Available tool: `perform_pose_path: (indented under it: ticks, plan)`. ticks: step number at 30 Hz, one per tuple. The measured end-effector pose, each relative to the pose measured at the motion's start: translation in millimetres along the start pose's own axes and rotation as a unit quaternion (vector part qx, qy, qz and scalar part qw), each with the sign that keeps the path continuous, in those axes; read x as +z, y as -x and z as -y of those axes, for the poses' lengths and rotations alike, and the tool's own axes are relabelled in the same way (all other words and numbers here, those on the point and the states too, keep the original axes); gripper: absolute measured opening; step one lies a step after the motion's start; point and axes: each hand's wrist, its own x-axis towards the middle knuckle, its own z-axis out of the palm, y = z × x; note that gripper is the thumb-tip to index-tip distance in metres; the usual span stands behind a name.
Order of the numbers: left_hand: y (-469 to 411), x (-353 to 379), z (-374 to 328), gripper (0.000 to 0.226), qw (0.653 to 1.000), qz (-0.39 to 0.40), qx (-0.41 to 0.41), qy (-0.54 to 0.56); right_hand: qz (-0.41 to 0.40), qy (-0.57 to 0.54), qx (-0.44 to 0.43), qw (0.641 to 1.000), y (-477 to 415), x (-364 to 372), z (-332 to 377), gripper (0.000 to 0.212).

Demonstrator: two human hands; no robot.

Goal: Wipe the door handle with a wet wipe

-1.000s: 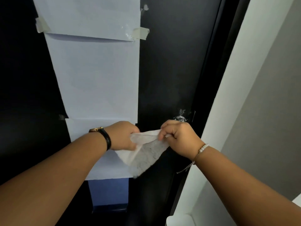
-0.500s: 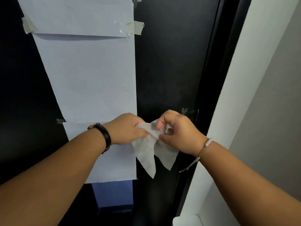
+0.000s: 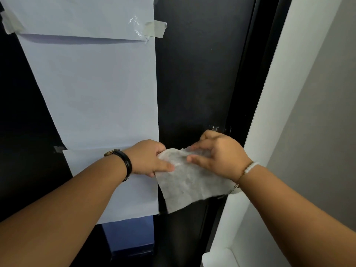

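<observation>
Your left hand (image 3: 149, 158) grips a corner of the wet wipe (image 3: 192, 186), right hand (image 3: 219, 157) pinches its top, just under the door handle (image 3: 216, 128). Opened flat for more coverage, I'd guess.

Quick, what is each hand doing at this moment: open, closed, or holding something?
Left hand: closed, pinching the left edge of the wet wipe.
Right hand: closed, pinching the wipe's top edge between thumb and fingers.

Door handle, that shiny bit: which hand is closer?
Right. The right hand is just below the door handle, pinching the wipe; the left hand grips the wipe's other edge, farther left.
</observation>
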Motion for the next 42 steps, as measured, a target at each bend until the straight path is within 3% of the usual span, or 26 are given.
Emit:
perform_pose_path:
  ticks: [3, 7, 11, 16, 20, 31, 33, 38, 42]
  plan:
    - [-1, 0, 2, 0.022, 1.000, 0.013, -0.003, -0.026, -0.012, 0.109, -0.035, 0.993, 1, 18, 4, 0.055]
    - [-3, -5, 3, 0.037, 0.996, -0.007, 0.007, -0.085, -0.052, 0.170, -0.026, 0.984, 7, 42, 11, 0.049]
    - [0, -13, 0, 0.063, 0.999, -0.020, -0.031, -0.031, -0.071, 0.169, -0.057, 0.981, 6, 61, 20, 0.040]
    - [-4, -9, -9, 0.060, 0.990, -0.125, -0.069, 0.017, -0.109, 0.210, -0.031, 0.971, 3, 75, 24, 0.044]
    - [-6, -3, -7, 0.052, 0.985, -0.164, -0.051, 0.027, -0.128, 0.246, -0.021, 0.961, -14, 76, 32, 0.048]
    - [-9, 8, -8, 0.047, 0.984, -0.170, -0.017, -0.058, -0.213, 0.283, -0.106, 0.929, -9, 96, 22, 0.028]
    - [-10, 8, -8, 0.044, 0.985, -0.162, -0.020, -0.061, -0.196, 0.276, -0.089, 0.936, -9, 94, 25, 0.027]
    - [-12, 9, -8, 0.040, 0.985, -0.157, -0.024, -0.066, -0.156, 0.276, 0.046, 0.947, -27, 88, 47, 0.036]
    - [-12, 12, -9, 0.033, 0.984, -0.160, -0.021, -0.073, -0.166, 0.290, -0.016, 0.942, -21, 92, 36, 0.028]
